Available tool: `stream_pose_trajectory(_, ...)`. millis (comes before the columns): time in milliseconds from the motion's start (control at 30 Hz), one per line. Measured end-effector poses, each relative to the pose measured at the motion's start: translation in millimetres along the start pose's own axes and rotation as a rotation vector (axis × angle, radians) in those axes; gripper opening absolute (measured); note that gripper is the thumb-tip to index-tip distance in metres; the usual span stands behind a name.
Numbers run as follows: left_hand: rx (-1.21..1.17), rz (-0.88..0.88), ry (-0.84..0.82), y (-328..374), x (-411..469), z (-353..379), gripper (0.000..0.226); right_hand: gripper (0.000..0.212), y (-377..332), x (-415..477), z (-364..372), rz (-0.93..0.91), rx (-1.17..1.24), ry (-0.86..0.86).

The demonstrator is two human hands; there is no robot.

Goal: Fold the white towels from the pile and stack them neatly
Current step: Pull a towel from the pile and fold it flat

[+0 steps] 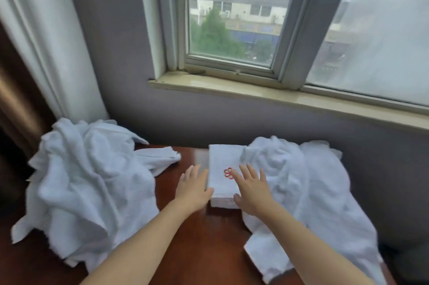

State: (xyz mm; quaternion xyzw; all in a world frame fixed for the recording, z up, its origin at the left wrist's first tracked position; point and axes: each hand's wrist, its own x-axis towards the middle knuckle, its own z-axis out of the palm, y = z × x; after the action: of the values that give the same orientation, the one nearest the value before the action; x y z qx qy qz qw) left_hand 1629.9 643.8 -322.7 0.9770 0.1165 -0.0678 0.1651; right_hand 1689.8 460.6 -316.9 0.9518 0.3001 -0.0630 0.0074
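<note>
Window (232, 18) filled the upper centre, left heap (88, 180) of white towels slumped at lower left, right heap (301, 187) at lower right, wooden table (204, 238) beneath, folded towel (222, 159) lay centre frame between them, left hand (192, 189) at its left edge, right hand (251, 189) over its right side, both with fingers straight, gripping nothing.

We see our left forearm (144, 238) and right forearm (308, 240) bare along all that shows, with no sleeve edge in view. Our left hand (193, 188) and right hand (251, 189) are bare too, the fingers (250, 170) slender and slightly blurred.
</note>
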Motion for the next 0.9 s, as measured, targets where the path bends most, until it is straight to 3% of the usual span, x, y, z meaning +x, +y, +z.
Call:
stream_pose_trajectory(367, -0.044, 0.12, -0.057, 157.1, 31.1, 50.1, 0.069, 0.073, 159.7, -59.5, 2.6, 0.219, 0.113, -0.04)
stream_pose_trajectory(633, -0.053, 0.144, -0.129, 210.2, 60.8, 62.2, 0.074, 0.073, 226.2, -66.2, 8.3, 0.374, 0.199, -0.036)
stream_pose_trajectory(900, -0.16, 0.043, -0.189, 240.1, 90.5, 86.6, 0.097, 0.081, 267.4, -52.6, 26.1, 0.593, 0.361, 0.037)
